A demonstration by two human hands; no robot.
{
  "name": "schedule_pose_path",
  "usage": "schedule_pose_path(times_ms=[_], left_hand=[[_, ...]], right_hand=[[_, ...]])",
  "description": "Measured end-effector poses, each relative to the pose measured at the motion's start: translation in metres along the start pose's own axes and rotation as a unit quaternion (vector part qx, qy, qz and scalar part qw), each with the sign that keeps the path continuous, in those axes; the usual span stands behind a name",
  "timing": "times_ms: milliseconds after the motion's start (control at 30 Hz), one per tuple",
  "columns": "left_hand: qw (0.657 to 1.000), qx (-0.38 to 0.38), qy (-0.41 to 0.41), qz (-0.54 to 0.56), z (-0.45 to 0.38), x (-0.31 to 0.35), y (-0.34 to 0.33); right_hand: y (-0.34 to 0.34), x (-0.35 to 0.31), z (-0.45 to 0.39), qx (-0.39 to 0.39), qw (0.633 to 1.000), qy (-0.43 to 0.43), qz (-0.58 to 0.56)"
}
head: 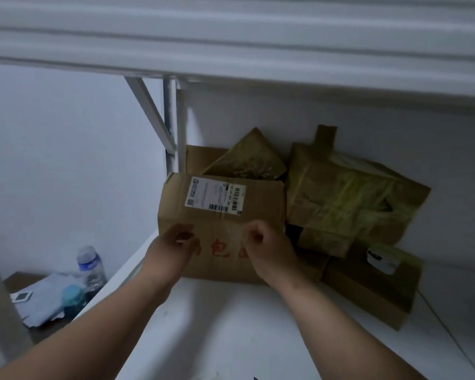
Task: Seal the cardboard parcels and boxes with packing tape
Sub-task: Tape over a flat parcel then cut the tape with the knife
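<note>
The left hand (176,249) lies with relaxed fingers against the front face of a cardboard box (221,229). The right hand (263,246) has its fingers curled, apparently pinching clear tape (231,229) that runs down that face. The box stands on a white shelf (231,325), long axis left to right, its front tilted toward the camera, with a shipping label (215,196) near the top. Behind it and to its right lie taped parcels (346,198), piled against the wall. Lower left stands a water bottle (91,266).
</note>
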State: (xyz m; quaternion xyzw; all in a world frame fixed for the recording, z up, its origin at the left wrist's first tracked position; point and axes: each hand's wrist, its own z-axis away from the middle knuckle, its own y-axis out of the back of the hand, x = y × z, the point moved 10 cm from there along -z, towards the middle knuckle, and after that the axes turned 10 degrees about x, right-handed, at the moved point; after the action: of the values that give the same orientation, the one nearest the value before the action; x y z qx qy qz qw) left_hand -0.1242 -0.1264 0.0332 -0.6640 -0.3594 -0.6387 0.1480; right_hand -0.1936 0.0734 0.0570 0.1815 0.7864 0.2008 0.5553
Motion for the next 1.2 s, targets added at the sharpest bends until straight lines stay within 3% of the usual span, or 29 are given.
schedule_pose_path(times_ms=[167,433,667,800,967,1100,1200], left_hand=[[0.988,0.037,-0.132,-0.064,-0.034,0.051,0.012],[0.977,-0.021,-0.154,-0.145,-0.059,0.059,0.01],[0.977,-0.077,-0.132,-0.149,-0.07,0.03,0.0],[0.974,-0.07,-0.126,-0.173,-0.078,0.017,-0.005],[0.962,-0.067,-0.143,-0.224,-0.079,0.016,-0.008],[0.96,-0.075,-0.139,-0.23,-0.079,0.012,-0.011],[0.953,-0.077,-0.154,-0.248,-0.08,0.009,-0.013]], right_hand=[[0.016,-0.076,-0.052,0.071,0.982,0.14,0.107],[0.019,-0.093,-0.141,0.093,0.965,0.102,0.222],[0.022,-0.079,-0.179,0.073,0.982,0.033,0.173],[0.025,-0.085,-0.172,0.135,0.958,0.112,0.226],[0.024,-0.077,-0.163,0.106,0.945,0.147,0.272],[0.021,-0.07,-0.161,0.083,0.959,0.153,0.223],[0.02,-0.067,-0.165,0.066,0.981,0.132,0.127]])
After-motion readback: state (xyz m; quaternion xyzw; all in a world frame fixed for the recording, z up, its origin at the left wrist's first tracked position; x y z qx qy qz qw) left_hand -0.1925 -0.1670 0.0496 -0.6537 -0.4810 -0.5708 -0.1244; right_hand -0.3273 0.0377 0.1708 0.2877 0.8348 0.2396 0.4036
